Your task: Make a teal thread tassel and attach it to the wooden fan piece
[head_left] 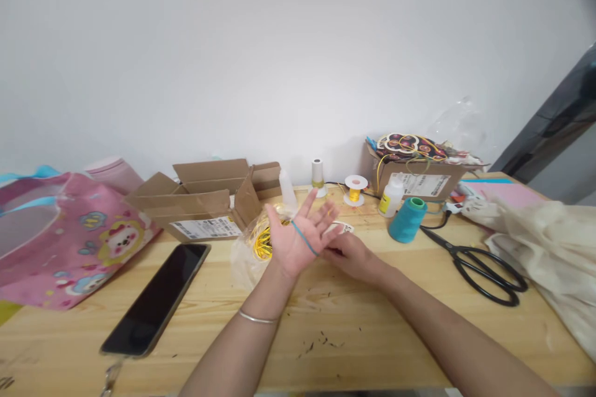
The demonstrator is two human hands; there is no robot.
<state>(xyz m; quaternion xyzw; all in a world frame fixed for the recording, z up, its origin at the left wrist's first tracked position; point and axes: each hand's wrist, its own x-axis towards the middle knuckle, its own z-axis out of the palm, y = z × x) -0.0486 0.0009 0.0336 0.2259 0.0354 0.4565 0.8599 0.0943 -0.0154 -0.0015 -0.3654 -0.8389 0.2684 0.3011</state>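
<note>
My left hand is turned palm up over the table, fingers spread. A teal thread runs across its palm, from beside the thumb to the little-finger edge. Close against that edge, my right hand has its fingers pinched together at the thread; the fingertips are partly hidden. Behind the right hand shows part of a white printed tag. To the right stands a cone of teal thread. Beyond my left hand lies a clear plastic bag with yellow and black cords.
A phone, an open cardboard box and a pink bag lie left. Along the back are a yellow spool, a white bottle and a filled box. Black scissors and cream cloth sit right.
</note>
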